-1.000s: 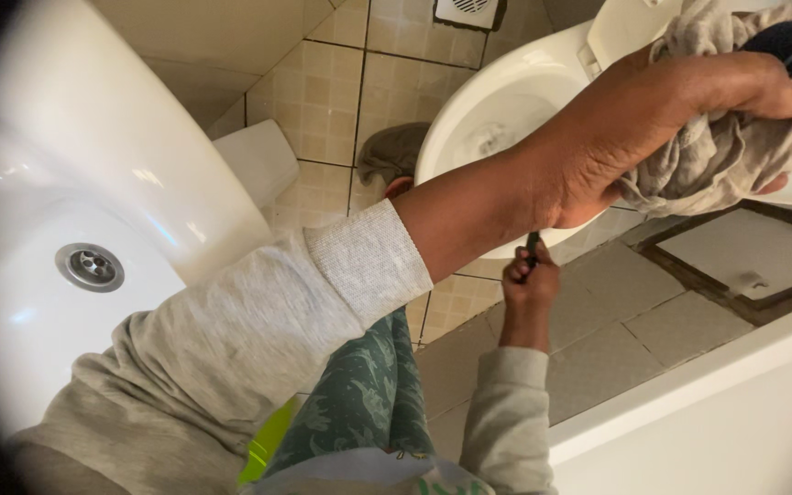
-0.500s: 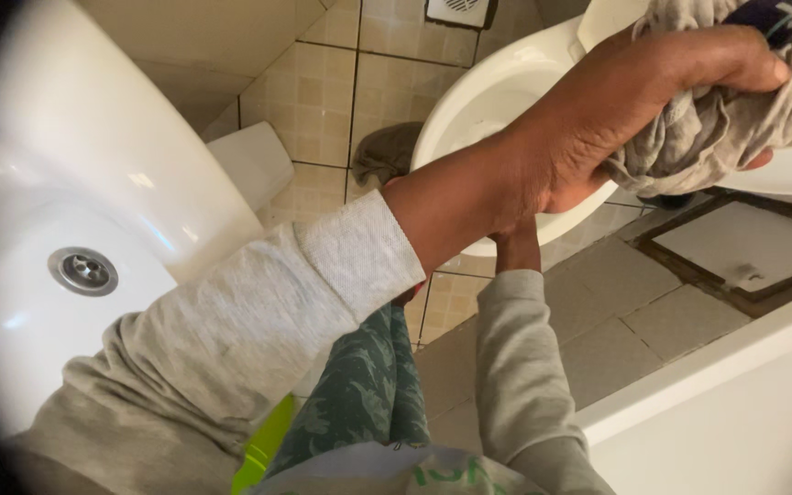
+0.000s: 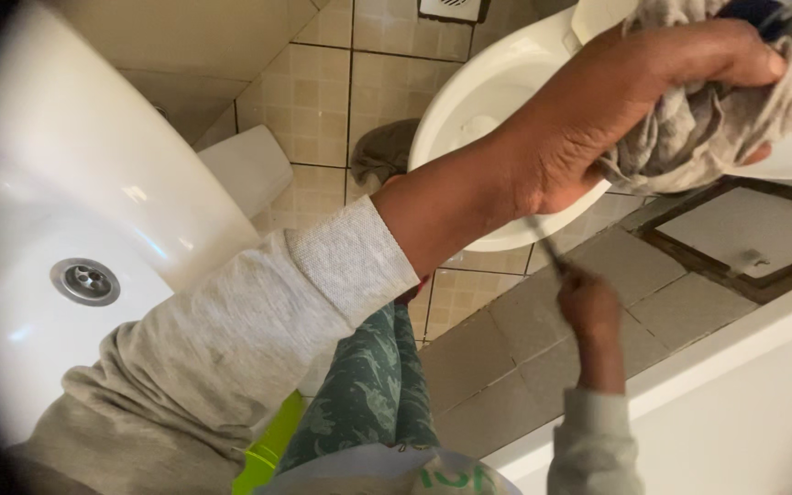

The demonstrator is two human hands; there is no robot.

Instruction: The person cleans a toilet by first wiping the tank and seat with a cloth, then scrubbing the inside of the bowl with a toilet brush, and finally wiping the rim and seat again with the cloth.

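My left hand [image 3: 634, 101] reaches across the view and is closed on a crumpled grey cloth [image 3: 717, 128], held against the right rim of a white toilet bowl [image 3: 469, 101]. Below it, my right hand [image 3: 588, 307] is over the tiled ledge and grips a thin dark handle [image 3: 543, 240]. The handle slants up behind my left wrist, so its upper end is hidden. Both arms wear grey sleeves.
A white washbasin [image 3: 48, 183] with a metal drain [image 3: 87, 280] fills the left side. A dark rag [image 3: 382, 151] lies on the tiled floor beside the toilet. The grey tiled ledge [image 3: 680, 302] has a framed hatch. A lime-green object [image 3: 268, 449] shows near my legs.
My right hand went up behind my left forearm, then came back into view lower and further right, still gripping the thin handle. My left hand kept the cloth at the toilet rim.
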